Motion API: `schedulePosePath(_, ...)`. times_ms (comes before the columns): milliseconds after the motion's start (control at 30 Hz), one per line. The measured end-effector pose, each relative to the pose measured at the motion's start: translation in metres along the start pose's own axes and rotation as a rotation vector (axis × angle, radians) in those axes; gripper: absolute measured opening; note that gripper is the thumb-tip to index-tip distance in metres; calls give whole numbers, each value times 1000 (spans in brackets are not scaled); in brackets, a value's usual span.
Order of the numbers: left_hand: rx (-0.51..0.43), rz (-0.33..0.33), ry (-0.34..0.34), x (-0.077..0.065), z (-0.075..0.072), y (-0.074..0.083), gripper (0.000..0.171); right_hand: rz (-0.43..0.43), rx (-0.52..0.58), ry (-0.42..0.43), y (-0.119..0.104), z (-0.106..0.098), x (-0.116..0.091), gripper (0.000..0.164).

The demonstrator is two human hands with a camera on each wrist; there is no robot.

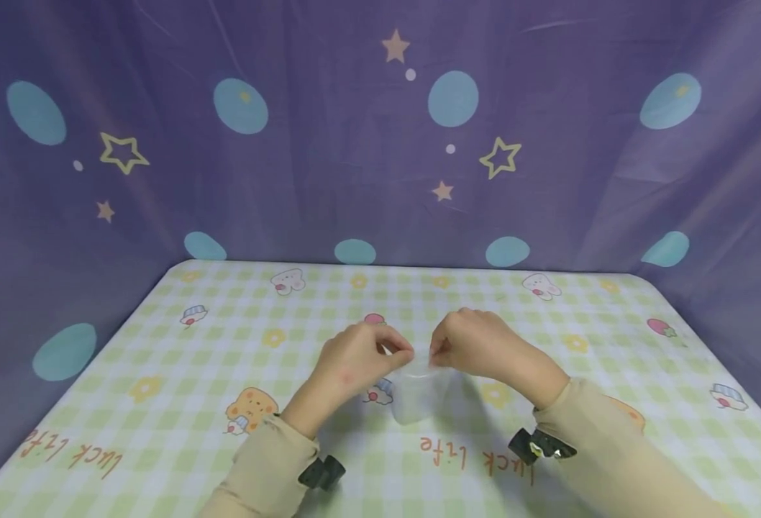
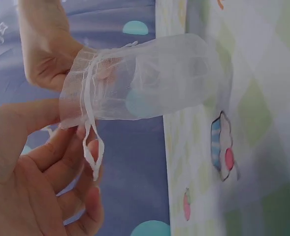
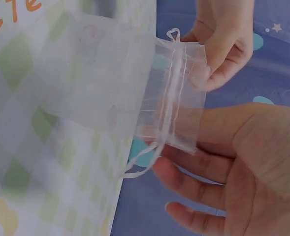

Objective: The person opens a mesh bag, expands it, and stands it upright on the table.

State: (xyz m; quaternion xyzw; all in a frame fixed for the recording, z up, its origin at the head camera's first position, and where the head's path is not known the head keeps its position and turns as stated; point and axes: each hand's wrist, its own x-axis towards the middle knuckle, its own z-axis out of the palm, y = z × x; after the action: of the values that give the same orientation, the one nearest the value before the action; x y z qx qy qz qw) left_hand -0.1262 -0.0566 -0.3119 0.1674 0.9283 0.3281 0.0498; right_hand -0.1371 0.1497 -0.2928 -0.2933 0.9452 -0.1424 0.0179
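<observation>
A sheer white drawstring pouch [image 1: 414, 396] hangs upright by its top edge between both hands, close over the tablecloth. My left hand [image 1: 359, 360] pinches one corner of its mouth between thumb and index finger. The opposite corner is pinched by my right hand [image 1: 474, 342]. White ribbon [image 2: 88, 93] runs through a channel below the mouth, with a loop [image 2: 94, 152] dangling at the left side. In the right wrist view another ribbon loop [image 3: 144, 169] hangs beside the right fingers. The mesh is see-through, and the pouch looks flat.
A green-and-white checked tablecloth [image 1: 225, 374] with printed flowers, bears and cupcakes covers the table. Behind it and at the sides hangs a purple curtain [image 1: 354, 165] with stars and blue ovals. Dark wrist straps [image 1: 322, 473] sit on both beige sleeves [image 1: 270, 460].
</observation>
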Motion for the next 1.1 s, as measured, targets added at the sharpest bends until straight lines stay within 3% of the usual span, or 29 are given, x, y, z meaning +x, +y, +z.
schedulePosePath(233, 214, -24, -65, 10, -4, 2, 7, 26, -5, -5, -4, 0, 3, 11)
schedulePosePath(333, 258, -52, -76, 14, -9, 3, 9, 41, -31, -15, -6, -1, 3, 11)
schedulePosePath(500, 233, -76, -110, 15, -15, 4, 10, 47, -75, -7, -9, -1, 1, 8)
schedulePosePath(733, 236, -58, -82, 15, -16, 4, 19, 53, -97, 38, -11, 3, 0, 7)
schedulePosePath(900, 213, -57, -72, 15, -9, 6, 8, 56, -79, 123, -7, 8, 0, 5)
schedulePosePath(1100, 158, -33, -29, 17, 6, 4, 18, 111, -8, 185, -4, 15, 2, 4)
